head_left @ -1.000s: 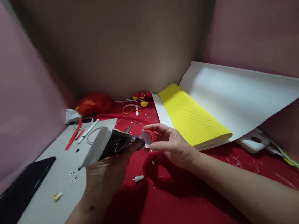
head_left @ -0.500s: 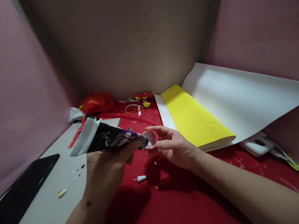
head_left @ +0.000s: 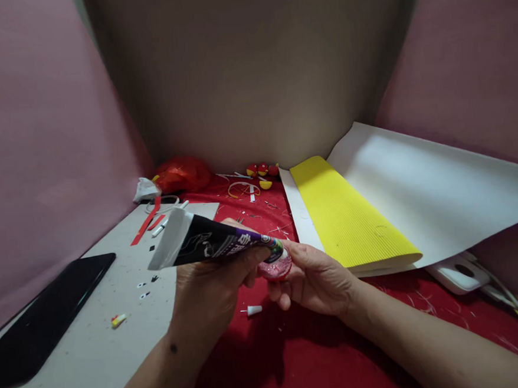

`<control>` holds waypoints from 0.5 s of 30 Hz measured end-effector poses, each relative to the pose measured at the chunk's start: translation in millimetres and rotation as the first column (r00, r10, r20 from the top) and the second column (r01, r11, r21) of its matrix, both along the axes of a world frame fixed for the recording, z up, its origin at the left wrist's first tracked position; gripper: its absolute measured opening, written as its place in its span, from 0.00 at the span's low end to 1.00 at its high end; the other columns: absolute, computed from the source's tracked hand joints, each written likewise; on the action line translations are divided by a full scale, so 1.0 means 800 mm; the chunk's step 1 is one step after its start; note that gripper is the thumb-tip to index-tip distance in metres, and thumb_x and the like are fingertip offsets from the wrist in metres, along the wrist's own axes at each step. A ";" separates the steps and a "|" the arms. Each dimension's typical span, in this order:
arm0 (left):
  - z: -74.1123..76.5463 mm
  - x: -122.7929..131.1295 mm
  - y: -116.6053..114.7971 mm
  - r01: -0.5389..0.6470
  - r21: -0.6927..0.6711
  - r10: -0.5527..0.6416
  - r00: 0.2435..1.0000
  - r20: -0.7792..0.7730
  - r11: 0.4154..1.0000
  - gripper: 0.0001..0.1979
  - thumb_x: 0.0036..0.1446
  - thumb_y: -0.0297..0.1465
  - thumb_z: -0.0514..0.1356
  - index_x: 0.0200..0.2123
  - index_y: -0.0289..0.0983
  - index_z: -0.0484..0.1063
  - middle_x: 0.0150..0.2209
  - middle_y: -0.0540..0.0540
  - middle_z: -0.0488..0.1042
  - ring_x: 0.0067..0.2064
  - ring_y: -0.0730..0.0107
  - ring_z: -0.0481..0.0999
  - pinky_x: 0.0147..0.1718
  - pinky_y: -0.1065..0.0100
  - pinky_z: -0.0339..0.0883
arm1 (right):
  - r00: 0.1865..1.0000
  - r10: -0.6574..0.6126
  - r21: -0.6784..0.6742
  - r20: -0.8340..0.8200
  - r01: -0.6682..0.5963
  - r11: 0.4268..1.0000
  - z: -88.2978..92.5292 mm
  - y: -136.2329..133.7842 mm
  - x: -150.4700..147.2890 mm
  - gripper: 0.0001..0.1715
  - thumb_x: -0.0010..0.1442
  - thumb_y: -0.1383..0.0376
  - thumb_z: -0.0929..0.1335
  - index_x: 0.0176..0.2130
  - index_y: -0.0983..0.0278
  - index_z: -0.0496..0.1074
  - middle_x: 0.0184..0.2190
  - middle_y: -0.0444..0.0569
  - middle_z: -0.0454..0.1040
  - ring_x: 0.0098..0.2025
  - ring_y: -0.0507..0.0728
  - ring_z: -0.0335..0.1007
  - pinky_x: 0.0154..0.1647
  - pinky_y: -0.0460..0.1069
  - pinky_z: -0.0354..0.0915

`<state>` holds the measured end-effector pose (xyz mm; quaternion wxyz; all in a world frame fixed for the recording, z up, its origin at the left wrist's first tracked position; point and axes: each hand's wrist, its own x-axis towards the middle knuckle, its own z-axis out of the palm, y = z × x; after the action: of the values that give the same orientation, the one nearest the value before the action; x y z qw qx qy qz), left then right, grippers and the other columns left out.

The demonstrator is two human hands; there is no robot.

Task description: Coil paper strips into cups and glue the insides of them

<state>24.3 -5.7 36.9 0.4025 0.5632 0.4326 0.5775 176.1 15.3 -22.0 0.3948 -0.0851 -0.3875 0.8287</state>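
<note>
My left hand (head_left: pixel 221 285) is closed round a black glue tube (head_left: pixel 218 238) with a flat silver tail, its nozzle angled down to the right. The nozzle end meets a small round red cup-like piece (head_left: pixel 275 268) with a shiny, glittery inside. My right hand (head_left: pixel 315 276) grips that piece by its rim, thumb on top and fingers curled below. Beneath the hands, a white cone-shaped cap (head_left: pixel 254 310) with a thin pin lies on the red cloth (head_left: pixel 253 366). Part of the red piece is hidden by the tube and fingers.
Left, a grey board (head_left: pixel 137 350) carries a black tablet-like slab (head_left: pixel 50 321), paper eye cut-outs (head_left: pixel 144 295) and red strips (head_left: pixel 145 222). Behind are a red plastic bag (head_left: pixel 184 172) and small red-yellow figures (head_left: pixel 262 169). Right, yellow corrugated sheet (head_left: pixel 353 217), white paper (head_left: pixel 440 187) and a white power strip (head_left: pixel 457 273).
The red piece has turned in my right hand, and its opening faces differently. The tube's nozzle has moved across to the piece's far right rim. The whole view has shifted slightly.
</note>
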 end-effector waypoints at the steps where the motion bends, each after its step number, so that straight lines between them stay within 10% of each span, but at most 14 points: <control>1: 0.000 0.000 0.000 0.010 -0.014 -0.009 1.000 0.007 1.000 0.08 0.44 0.24 0.62 0.17 0.36 0.67 0.14 0.55 0.64 0.17 0.79 0.62 0.16 0.75 0.58 | 1.000 0.006 -0.003 -0.004 -0.006 1.000 0.000 0.000 -0.001 0.16 0.60 0.58 0.64 0.43 0.68 0.66 0.34 0.51 0.74 0.28 0.53 0.74 0.27 0.45 0.70; 15: -0.006 0.004 0.002 0.133 -0.146 -0.115 0.985 0.126 0.980 0.06 0.41 0.28 0.64 0.18 0.37 0.69 0.17 0.52 0.66 0.20 0.72 0.66 0.18 0.70 0.62 | 0.992 0.119 -0.078 -0.043 -0.122 0.989 -0.005 0.002 -0.002 0.23 0.65 0.63 0.52 0.39 0.74 0.68 0.33 0.57 0.72 0.30 0.56 0.75 0.29 0.47 0.69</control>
<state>27.8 -3.9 32.3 0.5045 0.5216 0.4158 0.5482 174.5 17.1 -26.4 0.3475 -0.0616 -0.3506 0.8675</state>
